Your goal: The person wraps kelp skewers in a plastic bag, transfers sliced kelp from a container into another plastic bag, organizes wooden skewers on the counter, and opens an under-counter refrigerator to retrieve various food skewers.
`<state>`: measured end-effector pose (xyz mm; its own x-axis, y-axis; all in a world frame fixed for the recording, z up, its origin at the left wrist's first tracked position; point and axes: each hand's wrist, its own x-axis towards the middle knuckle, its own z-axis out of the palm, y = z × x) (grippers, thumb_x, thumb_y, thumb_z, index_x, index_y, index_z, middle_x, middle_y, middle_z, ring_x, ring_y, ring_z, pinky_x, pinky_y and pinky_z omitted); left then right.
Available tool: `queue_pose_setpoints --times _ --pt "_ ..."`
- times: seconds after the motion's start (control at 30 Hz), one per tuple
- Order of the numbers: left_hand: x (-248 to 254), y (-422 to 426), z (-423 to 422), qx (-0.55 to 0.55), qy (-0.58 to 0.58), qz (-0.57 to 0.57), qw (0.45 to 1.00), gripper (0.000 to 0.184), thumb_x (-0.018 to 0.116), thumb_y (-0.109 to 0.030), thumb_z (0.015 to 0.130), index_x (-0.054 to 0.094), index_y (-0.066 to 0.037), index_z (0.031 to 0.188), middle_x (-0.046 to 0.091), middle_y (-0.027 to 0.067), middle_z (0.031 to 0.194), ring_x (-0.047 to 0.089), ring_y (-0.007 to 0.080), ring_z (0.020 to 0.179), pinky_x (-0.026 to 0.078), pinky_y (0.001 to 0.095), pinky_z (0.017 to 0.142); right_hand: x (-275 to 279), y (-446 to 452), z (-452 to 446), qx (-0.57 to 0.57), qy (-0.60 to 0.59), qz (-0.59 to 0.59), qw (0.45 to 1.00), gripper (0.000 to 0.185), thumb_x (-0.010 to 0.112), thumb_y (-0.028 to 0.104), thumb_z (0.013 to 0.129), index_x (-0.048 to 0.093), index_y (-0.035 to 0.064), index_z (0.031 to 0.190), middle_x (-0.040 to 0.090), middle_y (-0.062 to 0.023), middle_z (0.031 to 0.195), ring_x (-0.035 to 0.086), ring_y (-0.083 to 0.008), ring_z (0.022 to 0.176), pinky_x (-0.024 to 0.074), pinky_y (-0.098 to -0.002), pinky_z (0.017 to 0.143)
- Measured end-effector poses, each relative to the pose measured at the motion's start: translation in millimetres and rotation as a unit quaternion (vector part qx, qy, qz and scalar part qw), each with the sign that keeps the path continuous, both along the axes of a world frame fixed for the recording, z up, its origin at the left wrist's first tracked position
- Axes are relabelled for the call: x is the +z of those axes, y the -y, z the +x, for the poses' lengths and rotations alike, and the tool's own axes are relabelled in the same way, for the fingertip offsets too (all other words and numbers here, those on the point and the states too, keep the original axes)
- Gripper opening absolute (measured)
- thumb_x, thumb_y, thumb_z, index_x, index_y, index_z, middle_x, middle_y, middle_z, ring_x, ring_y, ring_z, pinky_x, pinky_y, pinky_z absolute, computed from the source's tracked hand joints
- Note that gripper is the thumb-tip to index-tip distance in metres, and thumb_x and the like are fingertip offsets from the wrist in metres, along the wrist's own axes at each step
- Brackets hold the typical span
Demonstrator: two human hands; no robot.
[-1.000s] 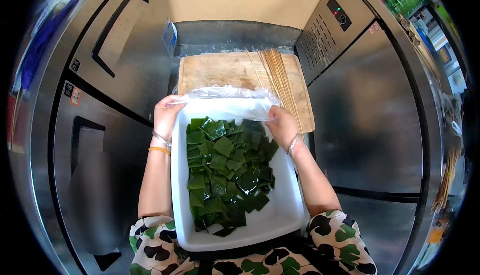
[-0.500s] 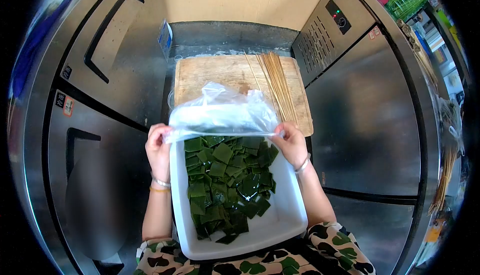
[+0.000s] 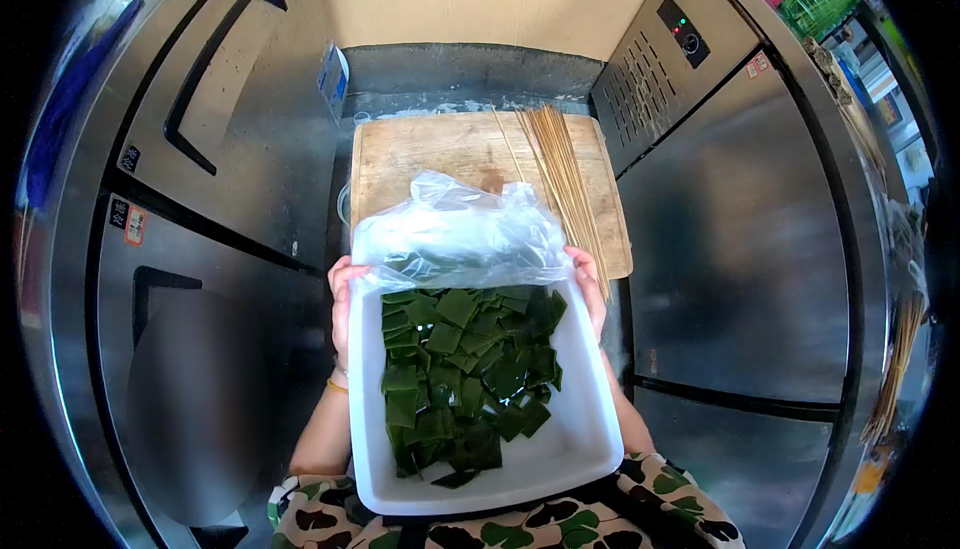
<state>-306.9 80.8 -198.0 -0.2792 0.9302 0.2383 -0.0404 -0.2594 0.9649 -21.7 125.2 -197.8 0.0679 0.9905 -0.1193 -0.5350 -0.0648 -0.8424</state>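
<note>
A white plastic tub (image 3: pixel 580 439) stands close to my body, with many dark green kelp squares (image 3: pixel 450 379) lying in it. Over its far end lies a clear plastic bag (image 3: pixel 460 239), bunched up and covering part of the kelp. My left hand (image 3: pixel 343 304) grips the tub's left side near the far end, fingertips at the rim beside the bag's edge. On the opposite side my right hand (image 3: pixel 590 289) holds the tub's right wall, its fingers close to the bag's right corner. The undersides of both hands are partly hidden by the tub.
Beyond the tub is a wooden cutting board (image 3: pixel 400 149) with a bundle of bamboo skewers (image 3: pixel 565 169) on its right side. Steel refrigerator doors (image 3: pixel 740 239) flank me on the right, and steel cabinet doors (image 3: pixel 230 79) on the left. More skewers (image 3: pixel 895 369) hang at the far right.
Both hands have let go of the bag's edge and moved to the tub's sides. The bag now lies looser over the far end. The tub has shifted slightly right.
</note>
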Motion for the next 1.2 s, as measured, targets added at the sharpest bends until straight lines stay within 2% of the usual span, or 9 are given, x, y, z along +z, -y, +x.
queue_pose_setpoints --times 0.27,0.37,0.63,0.7,0.77,0.87,0.97,1.13,1.2 --pt "7.6 -18.6 13.4 -0.015 0.251 -0.051 0.967 0.034 0.029 -0.026 0.096 0.051 -0.003 0.109 0.051 0.0062 0.106 0.048 0.0158 0.104 0.034 0.0274 0.094 4.1 -19.7 1.7 -0.053 0.047 0.018 0.997 0.033 0.036 0.025 0.093 0.050 0.0035 0.114 0.058 -0.0096 0.105 0.054 -0.0178 0.097 0.0405 -0.0294 0.087" --pt "30.5 -26.2 21.9 0.043 0.320 -0.071 0.944 0.035 0.028 -0.026 0.096 0.049 -0.003 0.113 0.056 0.0069 0.100 0.051 0.0166 0.099 0.037 0.0287 0.093 33.7 -36.4 3.2 -0.026 0.199 0.026 0.979 0.033 0.035 0.023 0.095 0.055 0.0048 0.112 0.060 -0.0106 0.104 0.055 -0.0177 0.094 0.0427 -0.0285 0.083" --pt "51.4 -6.0 48.2 0.061 0.453 -0.018 0.890 0.033 0.033 -0.030 0.096 0.050 -0.005 0.108 0.056 0.0088 0.101 0.053 0.0186 0.096 0.042 0.0316 0.088 32.4 -119.4 51.2 0.189 0.325 -0.159 0.913 0.023 0.039 0.017 0.093 0.058 0.0078 0.104 0.061 -0.0079 0.092 0.058 -0.0187 0.080 0.0490 -0.0334 0.070" --pt "46.6 2.3 60.0 0.056 0.476 -0.013 0.877 0.032 0.034 -0.031 0.096 0.050 -0.005 0.107 0.057 0.0092 0.100 0.053 0.0191 0.095 0.043 0.0322 0.087 71.8 -115.3 44.0 0.271 0.079 -0.245 0.927 0.025 0.040 0.023 0.093 0.058 0.0082 0.100 0.061 -0.0084 0.089 0.059 -0.0210 0.078 0.0497 -0.0348 0.069" --pt "88.0 6.7 72.0 0.023 0.566 -0.043 0.823 0.029 0.037 -0.032 0.095 0.048 -0.007 0.102 0.055 0.0093 0.099 0.054 0.0191 0.093 0.045 0.0323 0.083 41.9 -139.3 64.1 0.304 0.141 -0.217 0.917 0.025 0.040 0.025 0.093 0.058 0.0081 0.099 0.061 -0.0090 0.088 0.059 -0.0218 0.078 0.0497 -0.0348 0.069" --pt "76.6 10.0 80.7 0.124 0.486 -0.066 0.863 0.027 0.037 -0.031 0.095 0.045 -0.006 0.103 0.052 0.0067 0.099 0.052 0.0159 0.090 0.045 0.0299 0.083 39.5 -159.8 64.2 0.312 0.267 -0.225 0.884 0.023 0.042 0.025 0.091 0.057 0.0078 0.096 0.061 -0.0090 0.084 0.059 -0.0215 0.077 0.0497 -0.0348 0.067" --pt "53.4 14.1 88.4 0.148 0.521 -0.107 0.834 0.027 0.036 -0.029 0.095 0.045 -0.006 0.103 0.051 0.0061 0.098 0.051 0.0148 0.090 0.044 0.0292 0.084 1.2 -189.6 92.6 0.392 0.396 0.012 0.830 0.021 0.041 0.023 0.090 0.055 0.0074 0.095 0.061 -0.0094 0.081 0.059 -0.0206 0.075 0.0498 -0.0349 0.067" --pt "86.5 12.9 87.7 0.177 0.469 -0.160 0.850 0.026 0.033 -0.028 0.095 0.044 -0.006 0.105 0.049 0.0057 0.098 0.050 0.0138 0.090 0.044 0.0286 0.084 92.3 -163.9 33.7 0.368 0.148 -0.267 0.878 0.020 0.043 0.022 0.089 0.055 0.0065 0.093 0.061 -0.0089 0.078 0.059 -0.0197 0.068 0.0494 -0.0302 0.065" --pt "87.7 8.8 85.2 0.176 0.484 -0.163 0.841 0.027 0.033 -0.029 0.095 0.042 -0.007 0.107 0.048 0.0062 0.099 0.050 0.0141 0.091 0.044 0.0286 0.085 41.0 -190.5 69.8 0.435 0.238 -0.214 0.841 0.025 0.051 0.012 0.089 0.055 0.0067 0.113 0.062 -0.0070 0.090 0.062 -0.0165 0.076 0.0508 -0.0275 0.065"
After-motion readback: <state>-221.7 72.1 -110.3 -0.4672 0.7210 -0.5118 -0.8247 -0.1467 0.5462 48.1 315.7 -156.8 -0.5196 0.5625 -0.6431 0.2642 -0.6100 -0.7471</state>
